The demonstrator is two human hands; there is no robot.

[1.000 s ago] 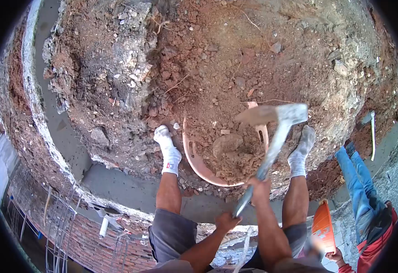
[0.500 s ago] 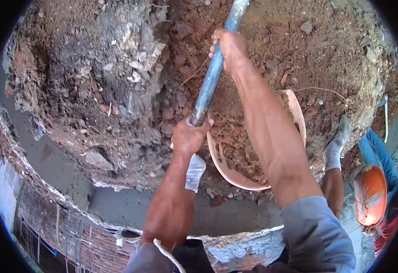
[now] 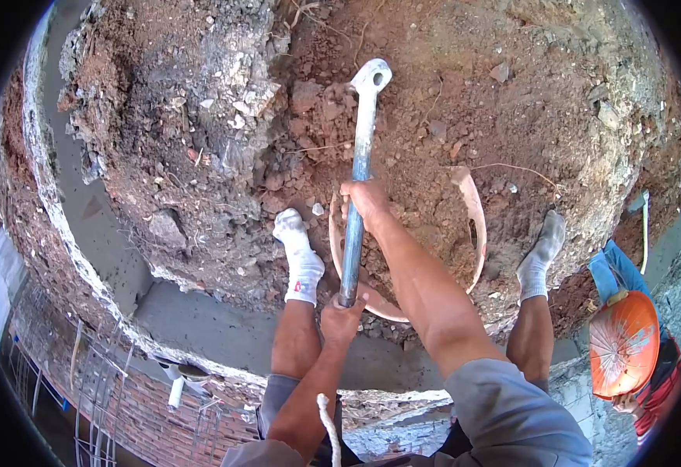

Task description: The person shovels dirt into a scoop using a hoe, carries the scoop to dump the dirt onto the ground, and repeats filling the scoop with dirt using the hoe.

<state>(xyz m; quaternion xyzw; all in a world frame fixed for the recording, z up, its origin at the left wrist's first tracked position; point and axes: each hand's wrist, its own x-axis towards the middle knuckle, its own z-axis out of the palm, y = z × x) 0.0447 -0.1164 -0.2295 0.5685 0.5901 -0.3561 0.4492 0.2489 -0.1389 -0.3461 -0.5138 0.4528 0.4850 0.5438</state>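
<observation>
A hoe (image 3: 363, 148) with a blue and white handle stretches away from me, its head end on the reddish soil near the top; the blade is hidden. My left hand (image 3: 342, 317) is wrapped round the lower end of the handle. Further up the blue part, my right hand (image 3: 365, 199) is closed round it. Between my two socked feet lies a pale, curved basin rim (image 3: 476, 226), with soil inside it, partly behind the handle and my right forearm.
A grey concrete strip (image 3: 204, 323) curves below and left of the soil. At the right, a person in blue trousers and red holds an orange basin (image 3: 624, 344). Another long-handled tool (image 3: 645, 233) lies beyond. Brickwork and metal bars stand at the lower left.
The hoe first swung up and away from the basin rim, then its head came down on the soil further up. My right hand moved up the handle. The orange basin has risen into fuller view.
</observation>
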